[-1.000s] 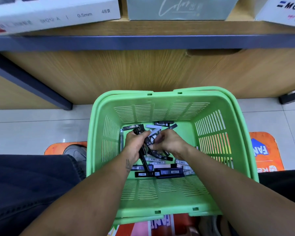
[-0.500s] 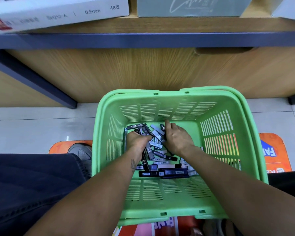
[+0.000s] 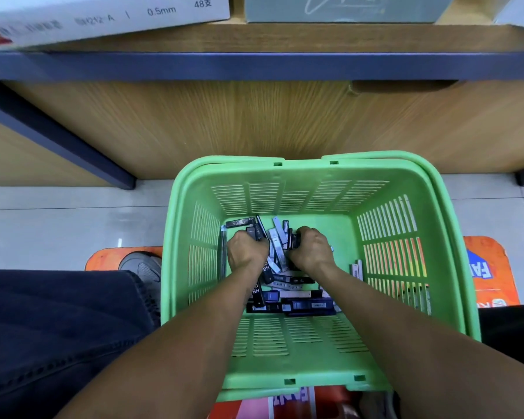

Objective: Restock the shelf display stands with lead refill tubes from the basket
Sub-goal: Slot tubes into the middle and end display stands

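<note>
Tubes (image 3: 280,293) of pencil lead, black and grey, lie in a loose heap on the floor of the green basket (image 3: 288,370), most of them gathered toward its left and middle, with a neat row along the near edge of the heap and a couple more standing against the right wall. We have both arms reaching down into the basket from the near rim. Our left hand (image 3: 246,252) is curled shut around a bundle of black tubes, whose ends stick out past the knuckles toward the far wall and out below the wrist. Our right hand (image 3: 310,249) sits just beside it, knuckles up and fingers bent down into the pile, closed over several tubes; a few grey ones show in the narrow gap between the two hands. The right half of the basket floor is bare green plastic. The basket stands on a pale tiled floor, its far rim close against the wooden base of the shelf (image 3: 254,37). On the shelf's near edge rests a white box (image 3: 103,16) printed 0.5mm at the left corner and a grey-green box (image 3: 345,7) in the middle. A dark trouser leg (image 3: 49,328) and a grey shoe (image 3: 142,267) sit left of the basket, over an orange mat (image 3: 490,267).
</note>
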Motion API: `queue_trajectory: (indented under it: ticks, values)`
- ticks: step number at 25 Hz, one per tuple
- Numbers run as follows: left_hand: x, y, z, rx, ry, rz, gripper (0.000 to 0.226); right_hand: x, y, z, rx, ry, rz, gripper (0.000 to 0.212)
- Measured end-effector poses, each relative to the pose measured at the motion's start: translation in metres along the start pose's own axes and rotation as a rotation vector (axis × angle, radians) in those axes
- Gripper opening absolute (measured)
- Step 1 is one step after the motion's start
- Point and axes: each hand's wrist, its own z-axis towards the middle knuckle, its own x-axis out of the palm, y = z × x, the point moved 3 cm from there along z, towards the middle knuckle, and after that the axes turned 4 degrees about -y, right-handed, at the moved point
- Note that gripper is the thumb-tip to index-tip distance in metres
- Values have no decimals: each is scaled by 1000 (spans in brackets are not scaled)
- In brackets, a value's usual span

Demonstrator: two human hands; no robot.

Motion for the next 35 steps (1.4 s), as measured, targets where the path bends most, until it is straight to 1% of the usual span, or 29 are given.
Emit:
queue_trajectory:
  ticks: [1, 4, 6, 7, 9, 10, 11, 13, 17, 20, 22, 23, 24, 27, 28, 30, 32, 34, 35]
  values:
    - [0, 1, 1, -19, 12, -28, 35, 1, 0, 2, 22, 12, 24, 30]
    - [3, 5, 4, -31, 28, -35, 43, 2, 4, 6, 91, 67, 124, 44]
    - [3, 3, 4, -21, 53, -10, 44, 1, 4, 6, 158, 83, 254, 46]
    - [4, 2, 3, -22, 78, -4, 43, 2, 3, 4, 189, 101, 350, 40]
    - [7, 2, 2, -21, 142, -5, 41, 6, 2, -2, 216, 145, 485, 15]
    - [8, 1, 1, -18, 152, -13, 40, 7, 2, -3, 209, 155, 509, 9]
    - [8, 0, 0, -21, 159, -38, 41, 7, 2, -5, 204, 168, 534, 7]
    - [9, 0, 2, -24, 177, -81, 44, 8, 2, -4, 208, 216, 628, 15]
    - [3, 1, -1, -63, 229, -134, 55, 4, -1, -9, 188, 337, 830, 21]
    - [-1, 1, -8, -102, 311, -302, 58, -4, 1, -8, 160, 312, 923, 32]
    - [-2, 2, -9, -156, 356, -426, 82, -12, 10, -11, 107, 286, 936, 33]
    - [-1, 3, -8, -166, 387, -458, 89, -18, 13, -13, 86, 274, 916, 34]
    - [-2, 0, -10, -162, 415, -491, 89, -24, 16, -16, 73, 254, 887, 34]
    - [-6, -3, -14, -178, 475, -529, 82, -35, 20, -21, 39, 188, 814, 30]
    - [-7, -4, -13, -195, 480, -543, 71, -36, 21, -22, 39, 184, 810, 27]
    - [-8, -5, -13, -215, 507, -595, 41, -38, 22, -23, 41, 193, 828, 23]
    - [-10, -8, -17, -243, 535, -640, 26, -41, 22, -23, 60, 203, 838, 19]
    - [-12, -10, -20, -257, 533, -647, 18, -46, 20, -21, 86, 204, 806, 17]
    - [-12, -11, -20, -257, 540, -654, 20, -48, 20, -20, 97, 199, 815, 18]
